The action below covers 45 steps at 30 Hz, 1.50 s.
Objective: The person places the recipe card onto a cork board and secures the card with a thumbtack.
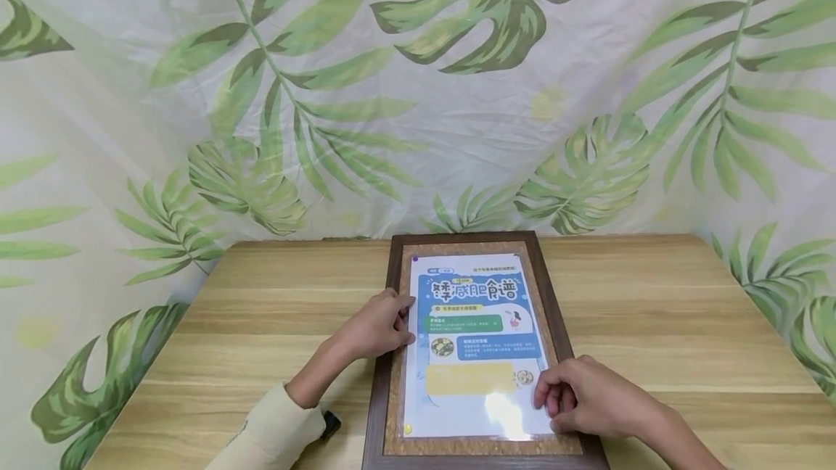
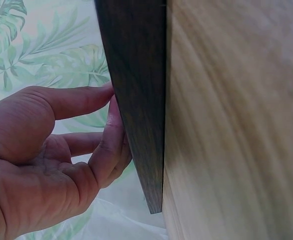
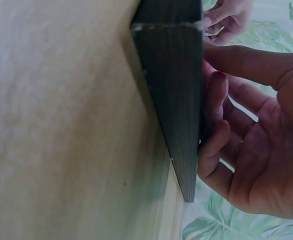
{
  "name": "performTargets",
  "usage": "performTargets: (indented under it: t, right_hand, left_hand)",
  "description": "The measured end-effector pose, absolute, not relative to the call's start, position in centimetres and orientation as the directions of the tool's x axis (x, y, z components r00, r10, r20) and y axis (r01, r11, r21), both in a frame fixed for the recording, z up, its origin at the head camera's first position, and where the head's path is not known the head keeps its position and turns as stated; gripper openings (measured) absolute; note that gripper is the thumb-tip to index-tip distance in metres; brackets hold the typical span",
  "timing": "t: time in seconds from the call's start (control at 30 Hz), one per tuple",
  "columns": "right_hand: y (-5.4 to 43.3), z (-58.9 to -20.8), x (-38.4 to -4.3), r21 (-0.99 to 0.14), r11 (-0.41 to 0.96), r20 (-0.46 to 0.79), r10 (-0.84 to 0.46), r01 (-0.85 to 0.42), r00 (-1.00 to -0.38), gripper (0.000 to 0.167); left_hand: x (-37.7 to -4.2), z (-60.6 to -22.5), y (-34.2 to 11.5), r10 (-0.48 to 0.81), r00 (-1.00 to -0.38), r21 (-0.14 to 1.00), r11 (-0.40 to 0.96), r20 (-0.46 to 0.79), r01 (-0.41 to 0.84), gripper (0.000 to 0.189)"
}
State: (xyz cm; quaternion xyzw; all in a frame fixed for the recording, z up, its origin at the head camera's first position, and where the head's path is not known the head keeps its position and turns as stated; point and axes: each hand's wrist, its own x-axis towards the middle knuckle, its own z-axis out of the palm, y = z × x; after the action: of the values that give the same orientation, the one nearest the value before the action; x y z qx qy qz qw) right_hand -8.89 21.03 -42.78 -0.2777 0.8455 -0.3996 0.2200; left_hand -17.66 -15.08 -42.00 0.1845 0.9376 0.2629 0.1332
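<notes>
A framed cork board (image 1: 394, 448) lies on the table, its dark wooden frame (image 1: 376, 412) around it. On the cork lies a printed sheet (image 1: 457, 412) in blue, green and yellow. A purple pushpin (image 1: 414, 259) sits at its top left corner, a dark pushpin (image 1: 517, 256) at the top right, and a yellow pushpin (image 1: 408, 429) at the bottom left. My left hand (image 1: 377, 323) touches the sheet's left edge, thumb and index finger apart. Near the lower right corner rests my right hand (image 1: 591, 396), fingers bent and thumb apart from the index finger. Its palm side hides that corner.
The board stands on a wooden table (image 1: 653, 296) that reaches back to a leaf-patterned cloth (image 1: 457, 129). A small black object (image 1: 332, 425) shows beside the left sleeve (image 1: 274, 426). Light glares on the sheet's lower part.
</notes>
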Motion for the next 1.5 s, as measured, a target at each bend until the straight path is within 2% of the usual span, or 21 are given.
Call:
performTargets:
  t: [0.2,0.33,0.43,0.53,0.7,1.0,1.23,1.37,1.5]
  right_hand:
    - [21.4,-42.8,-9.0,-0.794,0.514,-0.141,-0.675,-0.324,-0.724,0.023]
    - [21.4,-42.7,-9.2,-0.768,0.524,-0.126,-0.688,-0.368,-0.715,0.023]
    - [21.4,-42.4,-9.4,-0.741,0.546,-0.114,-0.676,-0.390,-0.728,0.020]
    - [21.4,-42.1,-9.7,-0.719,0.578,-0.105,-0.640,-0.386,-0.762,0.016]
    - [21.0,-41.2,-10.2,-0.684,0.644,-0.104,-0.552,-0.344,-0.827,0.015]
    - [20.2,-40.1,-11.3,-0.574,0.748,-0.016,-0.416,-0.332,-0.909,0.041]
    - [19.9,-40.1,-11.6,-0.473,0.815,0.059,-0.350,-0.335,-0.935,0.052]
    - [20.0,-40.4,-11.7,-0.357,0.873,0.135,-0.305,-0.333,-0.943,0.066]
    - [20.4,-40.6,-12.0,-0.266,0.909,0.208,-0.272,-0.322,-0.940,0.079]
  left_hand:
    - [-17.7,-42.1,-15.1,0.424,-0.895,0.537,0.792,-0.141,0.291,0.058]
    - [-17.6,-42.0,-15.0,0.428,-0.894,0.527,0.794,-0.133,0.302,0.043]
    - [-17.6,-42.1,-14.9,0.434,-0.893,0.519,0.795,-0.123,0.314,0.033]
    - [-17.5,-42.0,-14.7,0.435,-0.893,0.516,0.795,-0.118,0.319,0.034]
    - [-17.1,-41.8,-14.6,0.425,-0.896,0.521,0.798,-0.128,0.304,0.041]
    - [-16.2,-40.4,-14.4,0.382,-0.909,0.517,0.819,-0.169,0.248,0.059]
    - [-15.2,-39.8,-13.9,0.442,-0.895,0.442,0.815,-0.059,0.373,0.070]
    - [-14.9,-39.9,-14.1,0.484,-0.874,0.373,0.804,0.045,0.464,0.085]
    - [-14.6,-39.9,-14.7,0.481,-0.869,0.287,0.822,0.115,0.492,0.102]
